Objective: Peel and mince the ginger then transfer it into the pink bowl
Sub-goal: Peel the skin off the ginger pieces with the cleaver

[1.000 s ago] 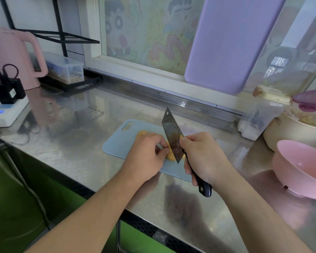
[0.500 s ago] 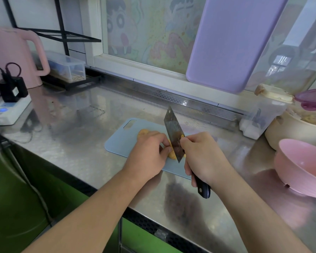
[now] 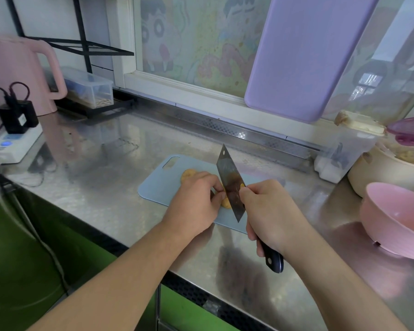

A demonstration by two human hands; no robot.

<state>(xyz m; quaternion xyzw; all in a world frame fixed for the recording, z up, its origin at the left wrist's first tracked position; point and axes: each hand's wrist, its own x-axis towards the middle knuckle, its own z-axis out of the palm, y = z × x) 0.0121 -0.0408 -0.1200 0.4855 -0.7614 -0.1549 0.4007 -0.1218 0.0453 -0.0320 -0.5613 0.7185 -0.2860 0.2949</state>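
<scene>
The lumpy yellow-brown piece of ginger [image 3: 225,202] is lying on the flat pale blue plastic cutting board [image 3: 158,187], mostly hidden under the fingers. The left hand [image 3: 196,204] is curling over the ginger and holding it down. The right hand [image 3: 270,216] is gripping the dark handle of the wide steel cleaver [image 3: 231,185], with the blade tilting against the ginger. This looks like the peeling step, with mincing and moving not yet done. The next move is probably a small, careful scrape, because the left fingertips are sitting right beside the blade. The round pink bowl [image 3: 392,218] is waiting well apart on the right. The board's near edge is close to the shiny steel counter [image 3: 101,187] edge, so there is more room toward the window.
</scene>
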